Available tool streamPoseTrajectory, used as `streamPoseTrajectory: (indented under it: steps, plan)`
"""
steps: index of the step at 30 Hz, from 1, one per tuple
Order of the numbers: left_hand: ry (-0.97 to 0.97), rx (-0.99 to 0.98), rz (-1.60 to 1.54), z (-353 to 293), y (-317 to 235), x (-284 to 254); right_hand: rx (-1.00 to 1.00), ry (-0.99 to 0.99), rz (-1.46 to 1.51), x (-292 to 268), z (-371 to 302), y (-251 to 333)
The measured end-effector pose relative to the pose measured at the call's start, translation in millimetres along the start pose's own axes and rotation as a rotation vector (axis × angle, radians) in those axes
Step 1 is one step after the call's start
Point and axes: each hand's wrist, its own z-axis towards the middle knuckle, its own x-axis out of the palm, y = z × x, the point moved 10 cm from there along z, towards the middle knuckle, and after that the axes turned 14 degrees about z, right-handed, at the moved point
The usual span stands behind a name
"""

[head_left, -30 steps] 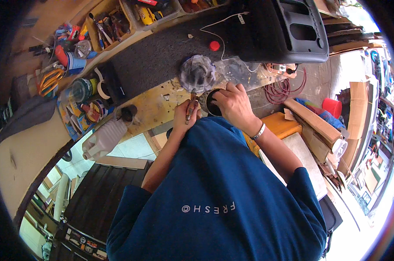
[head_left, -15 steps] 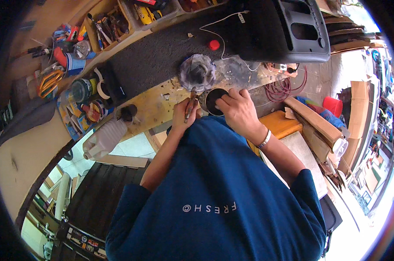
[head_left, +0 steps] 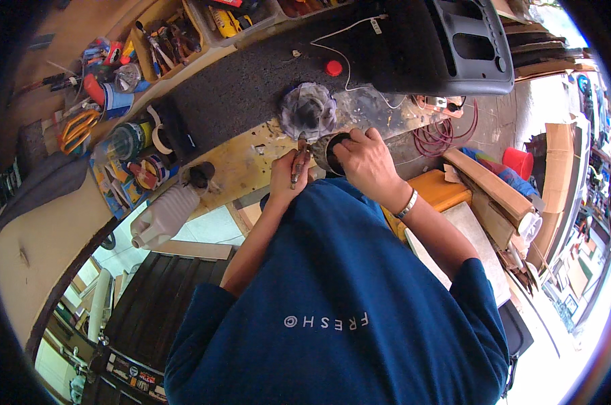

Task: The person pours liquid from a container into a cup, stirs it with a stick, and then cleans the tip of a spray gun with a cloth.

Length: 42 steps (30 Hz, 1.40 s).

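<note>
My left hand [head_left: 285,183] is closed around a slim, rusty brown metal piece [head_left: 298,165] that points away from me; its exact kind I cannot make out. To its right, my right hand [head_left: 371,165], with a metal-banded watch on its wrist, has its fingers bent together at the mouth of a round, dark-insided container [head_left: 334,150]. The fingertips are hidden, so what they pinch does not show. Just beyond both hands lies a crumpled greyish bundle [head_left: 309,111], like plastic or cloth, on the stained workbench [head_left: 244,158].
A red cap [head_left: 334,68] and a white cable [head_left: 346,64] lie farther back near a large black plastic case [head_left: 470,47]. Tool bins [head_left: 167,44] line the far left. A whitish jug [head_left: 163,214] stands left; a coiled red hose [head_left: 435,140] and cardboard [head_left: 487,185] lie right.
My right hand has shifted slightly left and up, its fingers still at the round container. The metal piece in my left hand has tilted a little.
</note>
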Motion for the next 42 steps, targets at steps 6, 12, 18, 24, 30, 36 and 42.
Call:
streamPoseTrajectory:
  steps: [6, 12, 18, 24, 30, 36, 42]
  plan:
    - [0.03, 0.031, 0.122, 1.5, 10.4, 3.1, 0.138, 0.093, -0.009, 14.7, -4.4, -16.8]
    - [0.037, -0.016, 0.03, -2.2, 14.6, 8.6, 0.101, 0.032, 0.055, 10.2, -0.5, -12.1]
    - [0.058, 0.001, 0.065, -6.7, 24.1, 17.1, 0.069, 0.028, 0.113, 1.9, -1.3, -9.1]
    - [0.063, -0.043, 0.095, -4.4, 7.4, -0.2, 0.052, 0.024, 0.002, 9.7, -2.4, -5.7]
    - [-0.017, 0.07, 0.187, -2.3, 11.2, -6.6, 0.159, 0.022, -0.008, 20.2, -6.3, -20.5]
    - [0.022, 0.019, 0.074, -0.2, 10.3, 2.2, 0.129, 0.012, 0.083, 9.5, -1.4, -12.3]
    - [0.049, -0.058, 0.034, -1.7, 23.0, 10.1, 0.242, -0.115, 0.169, -40.9, -9.9, -13.1]
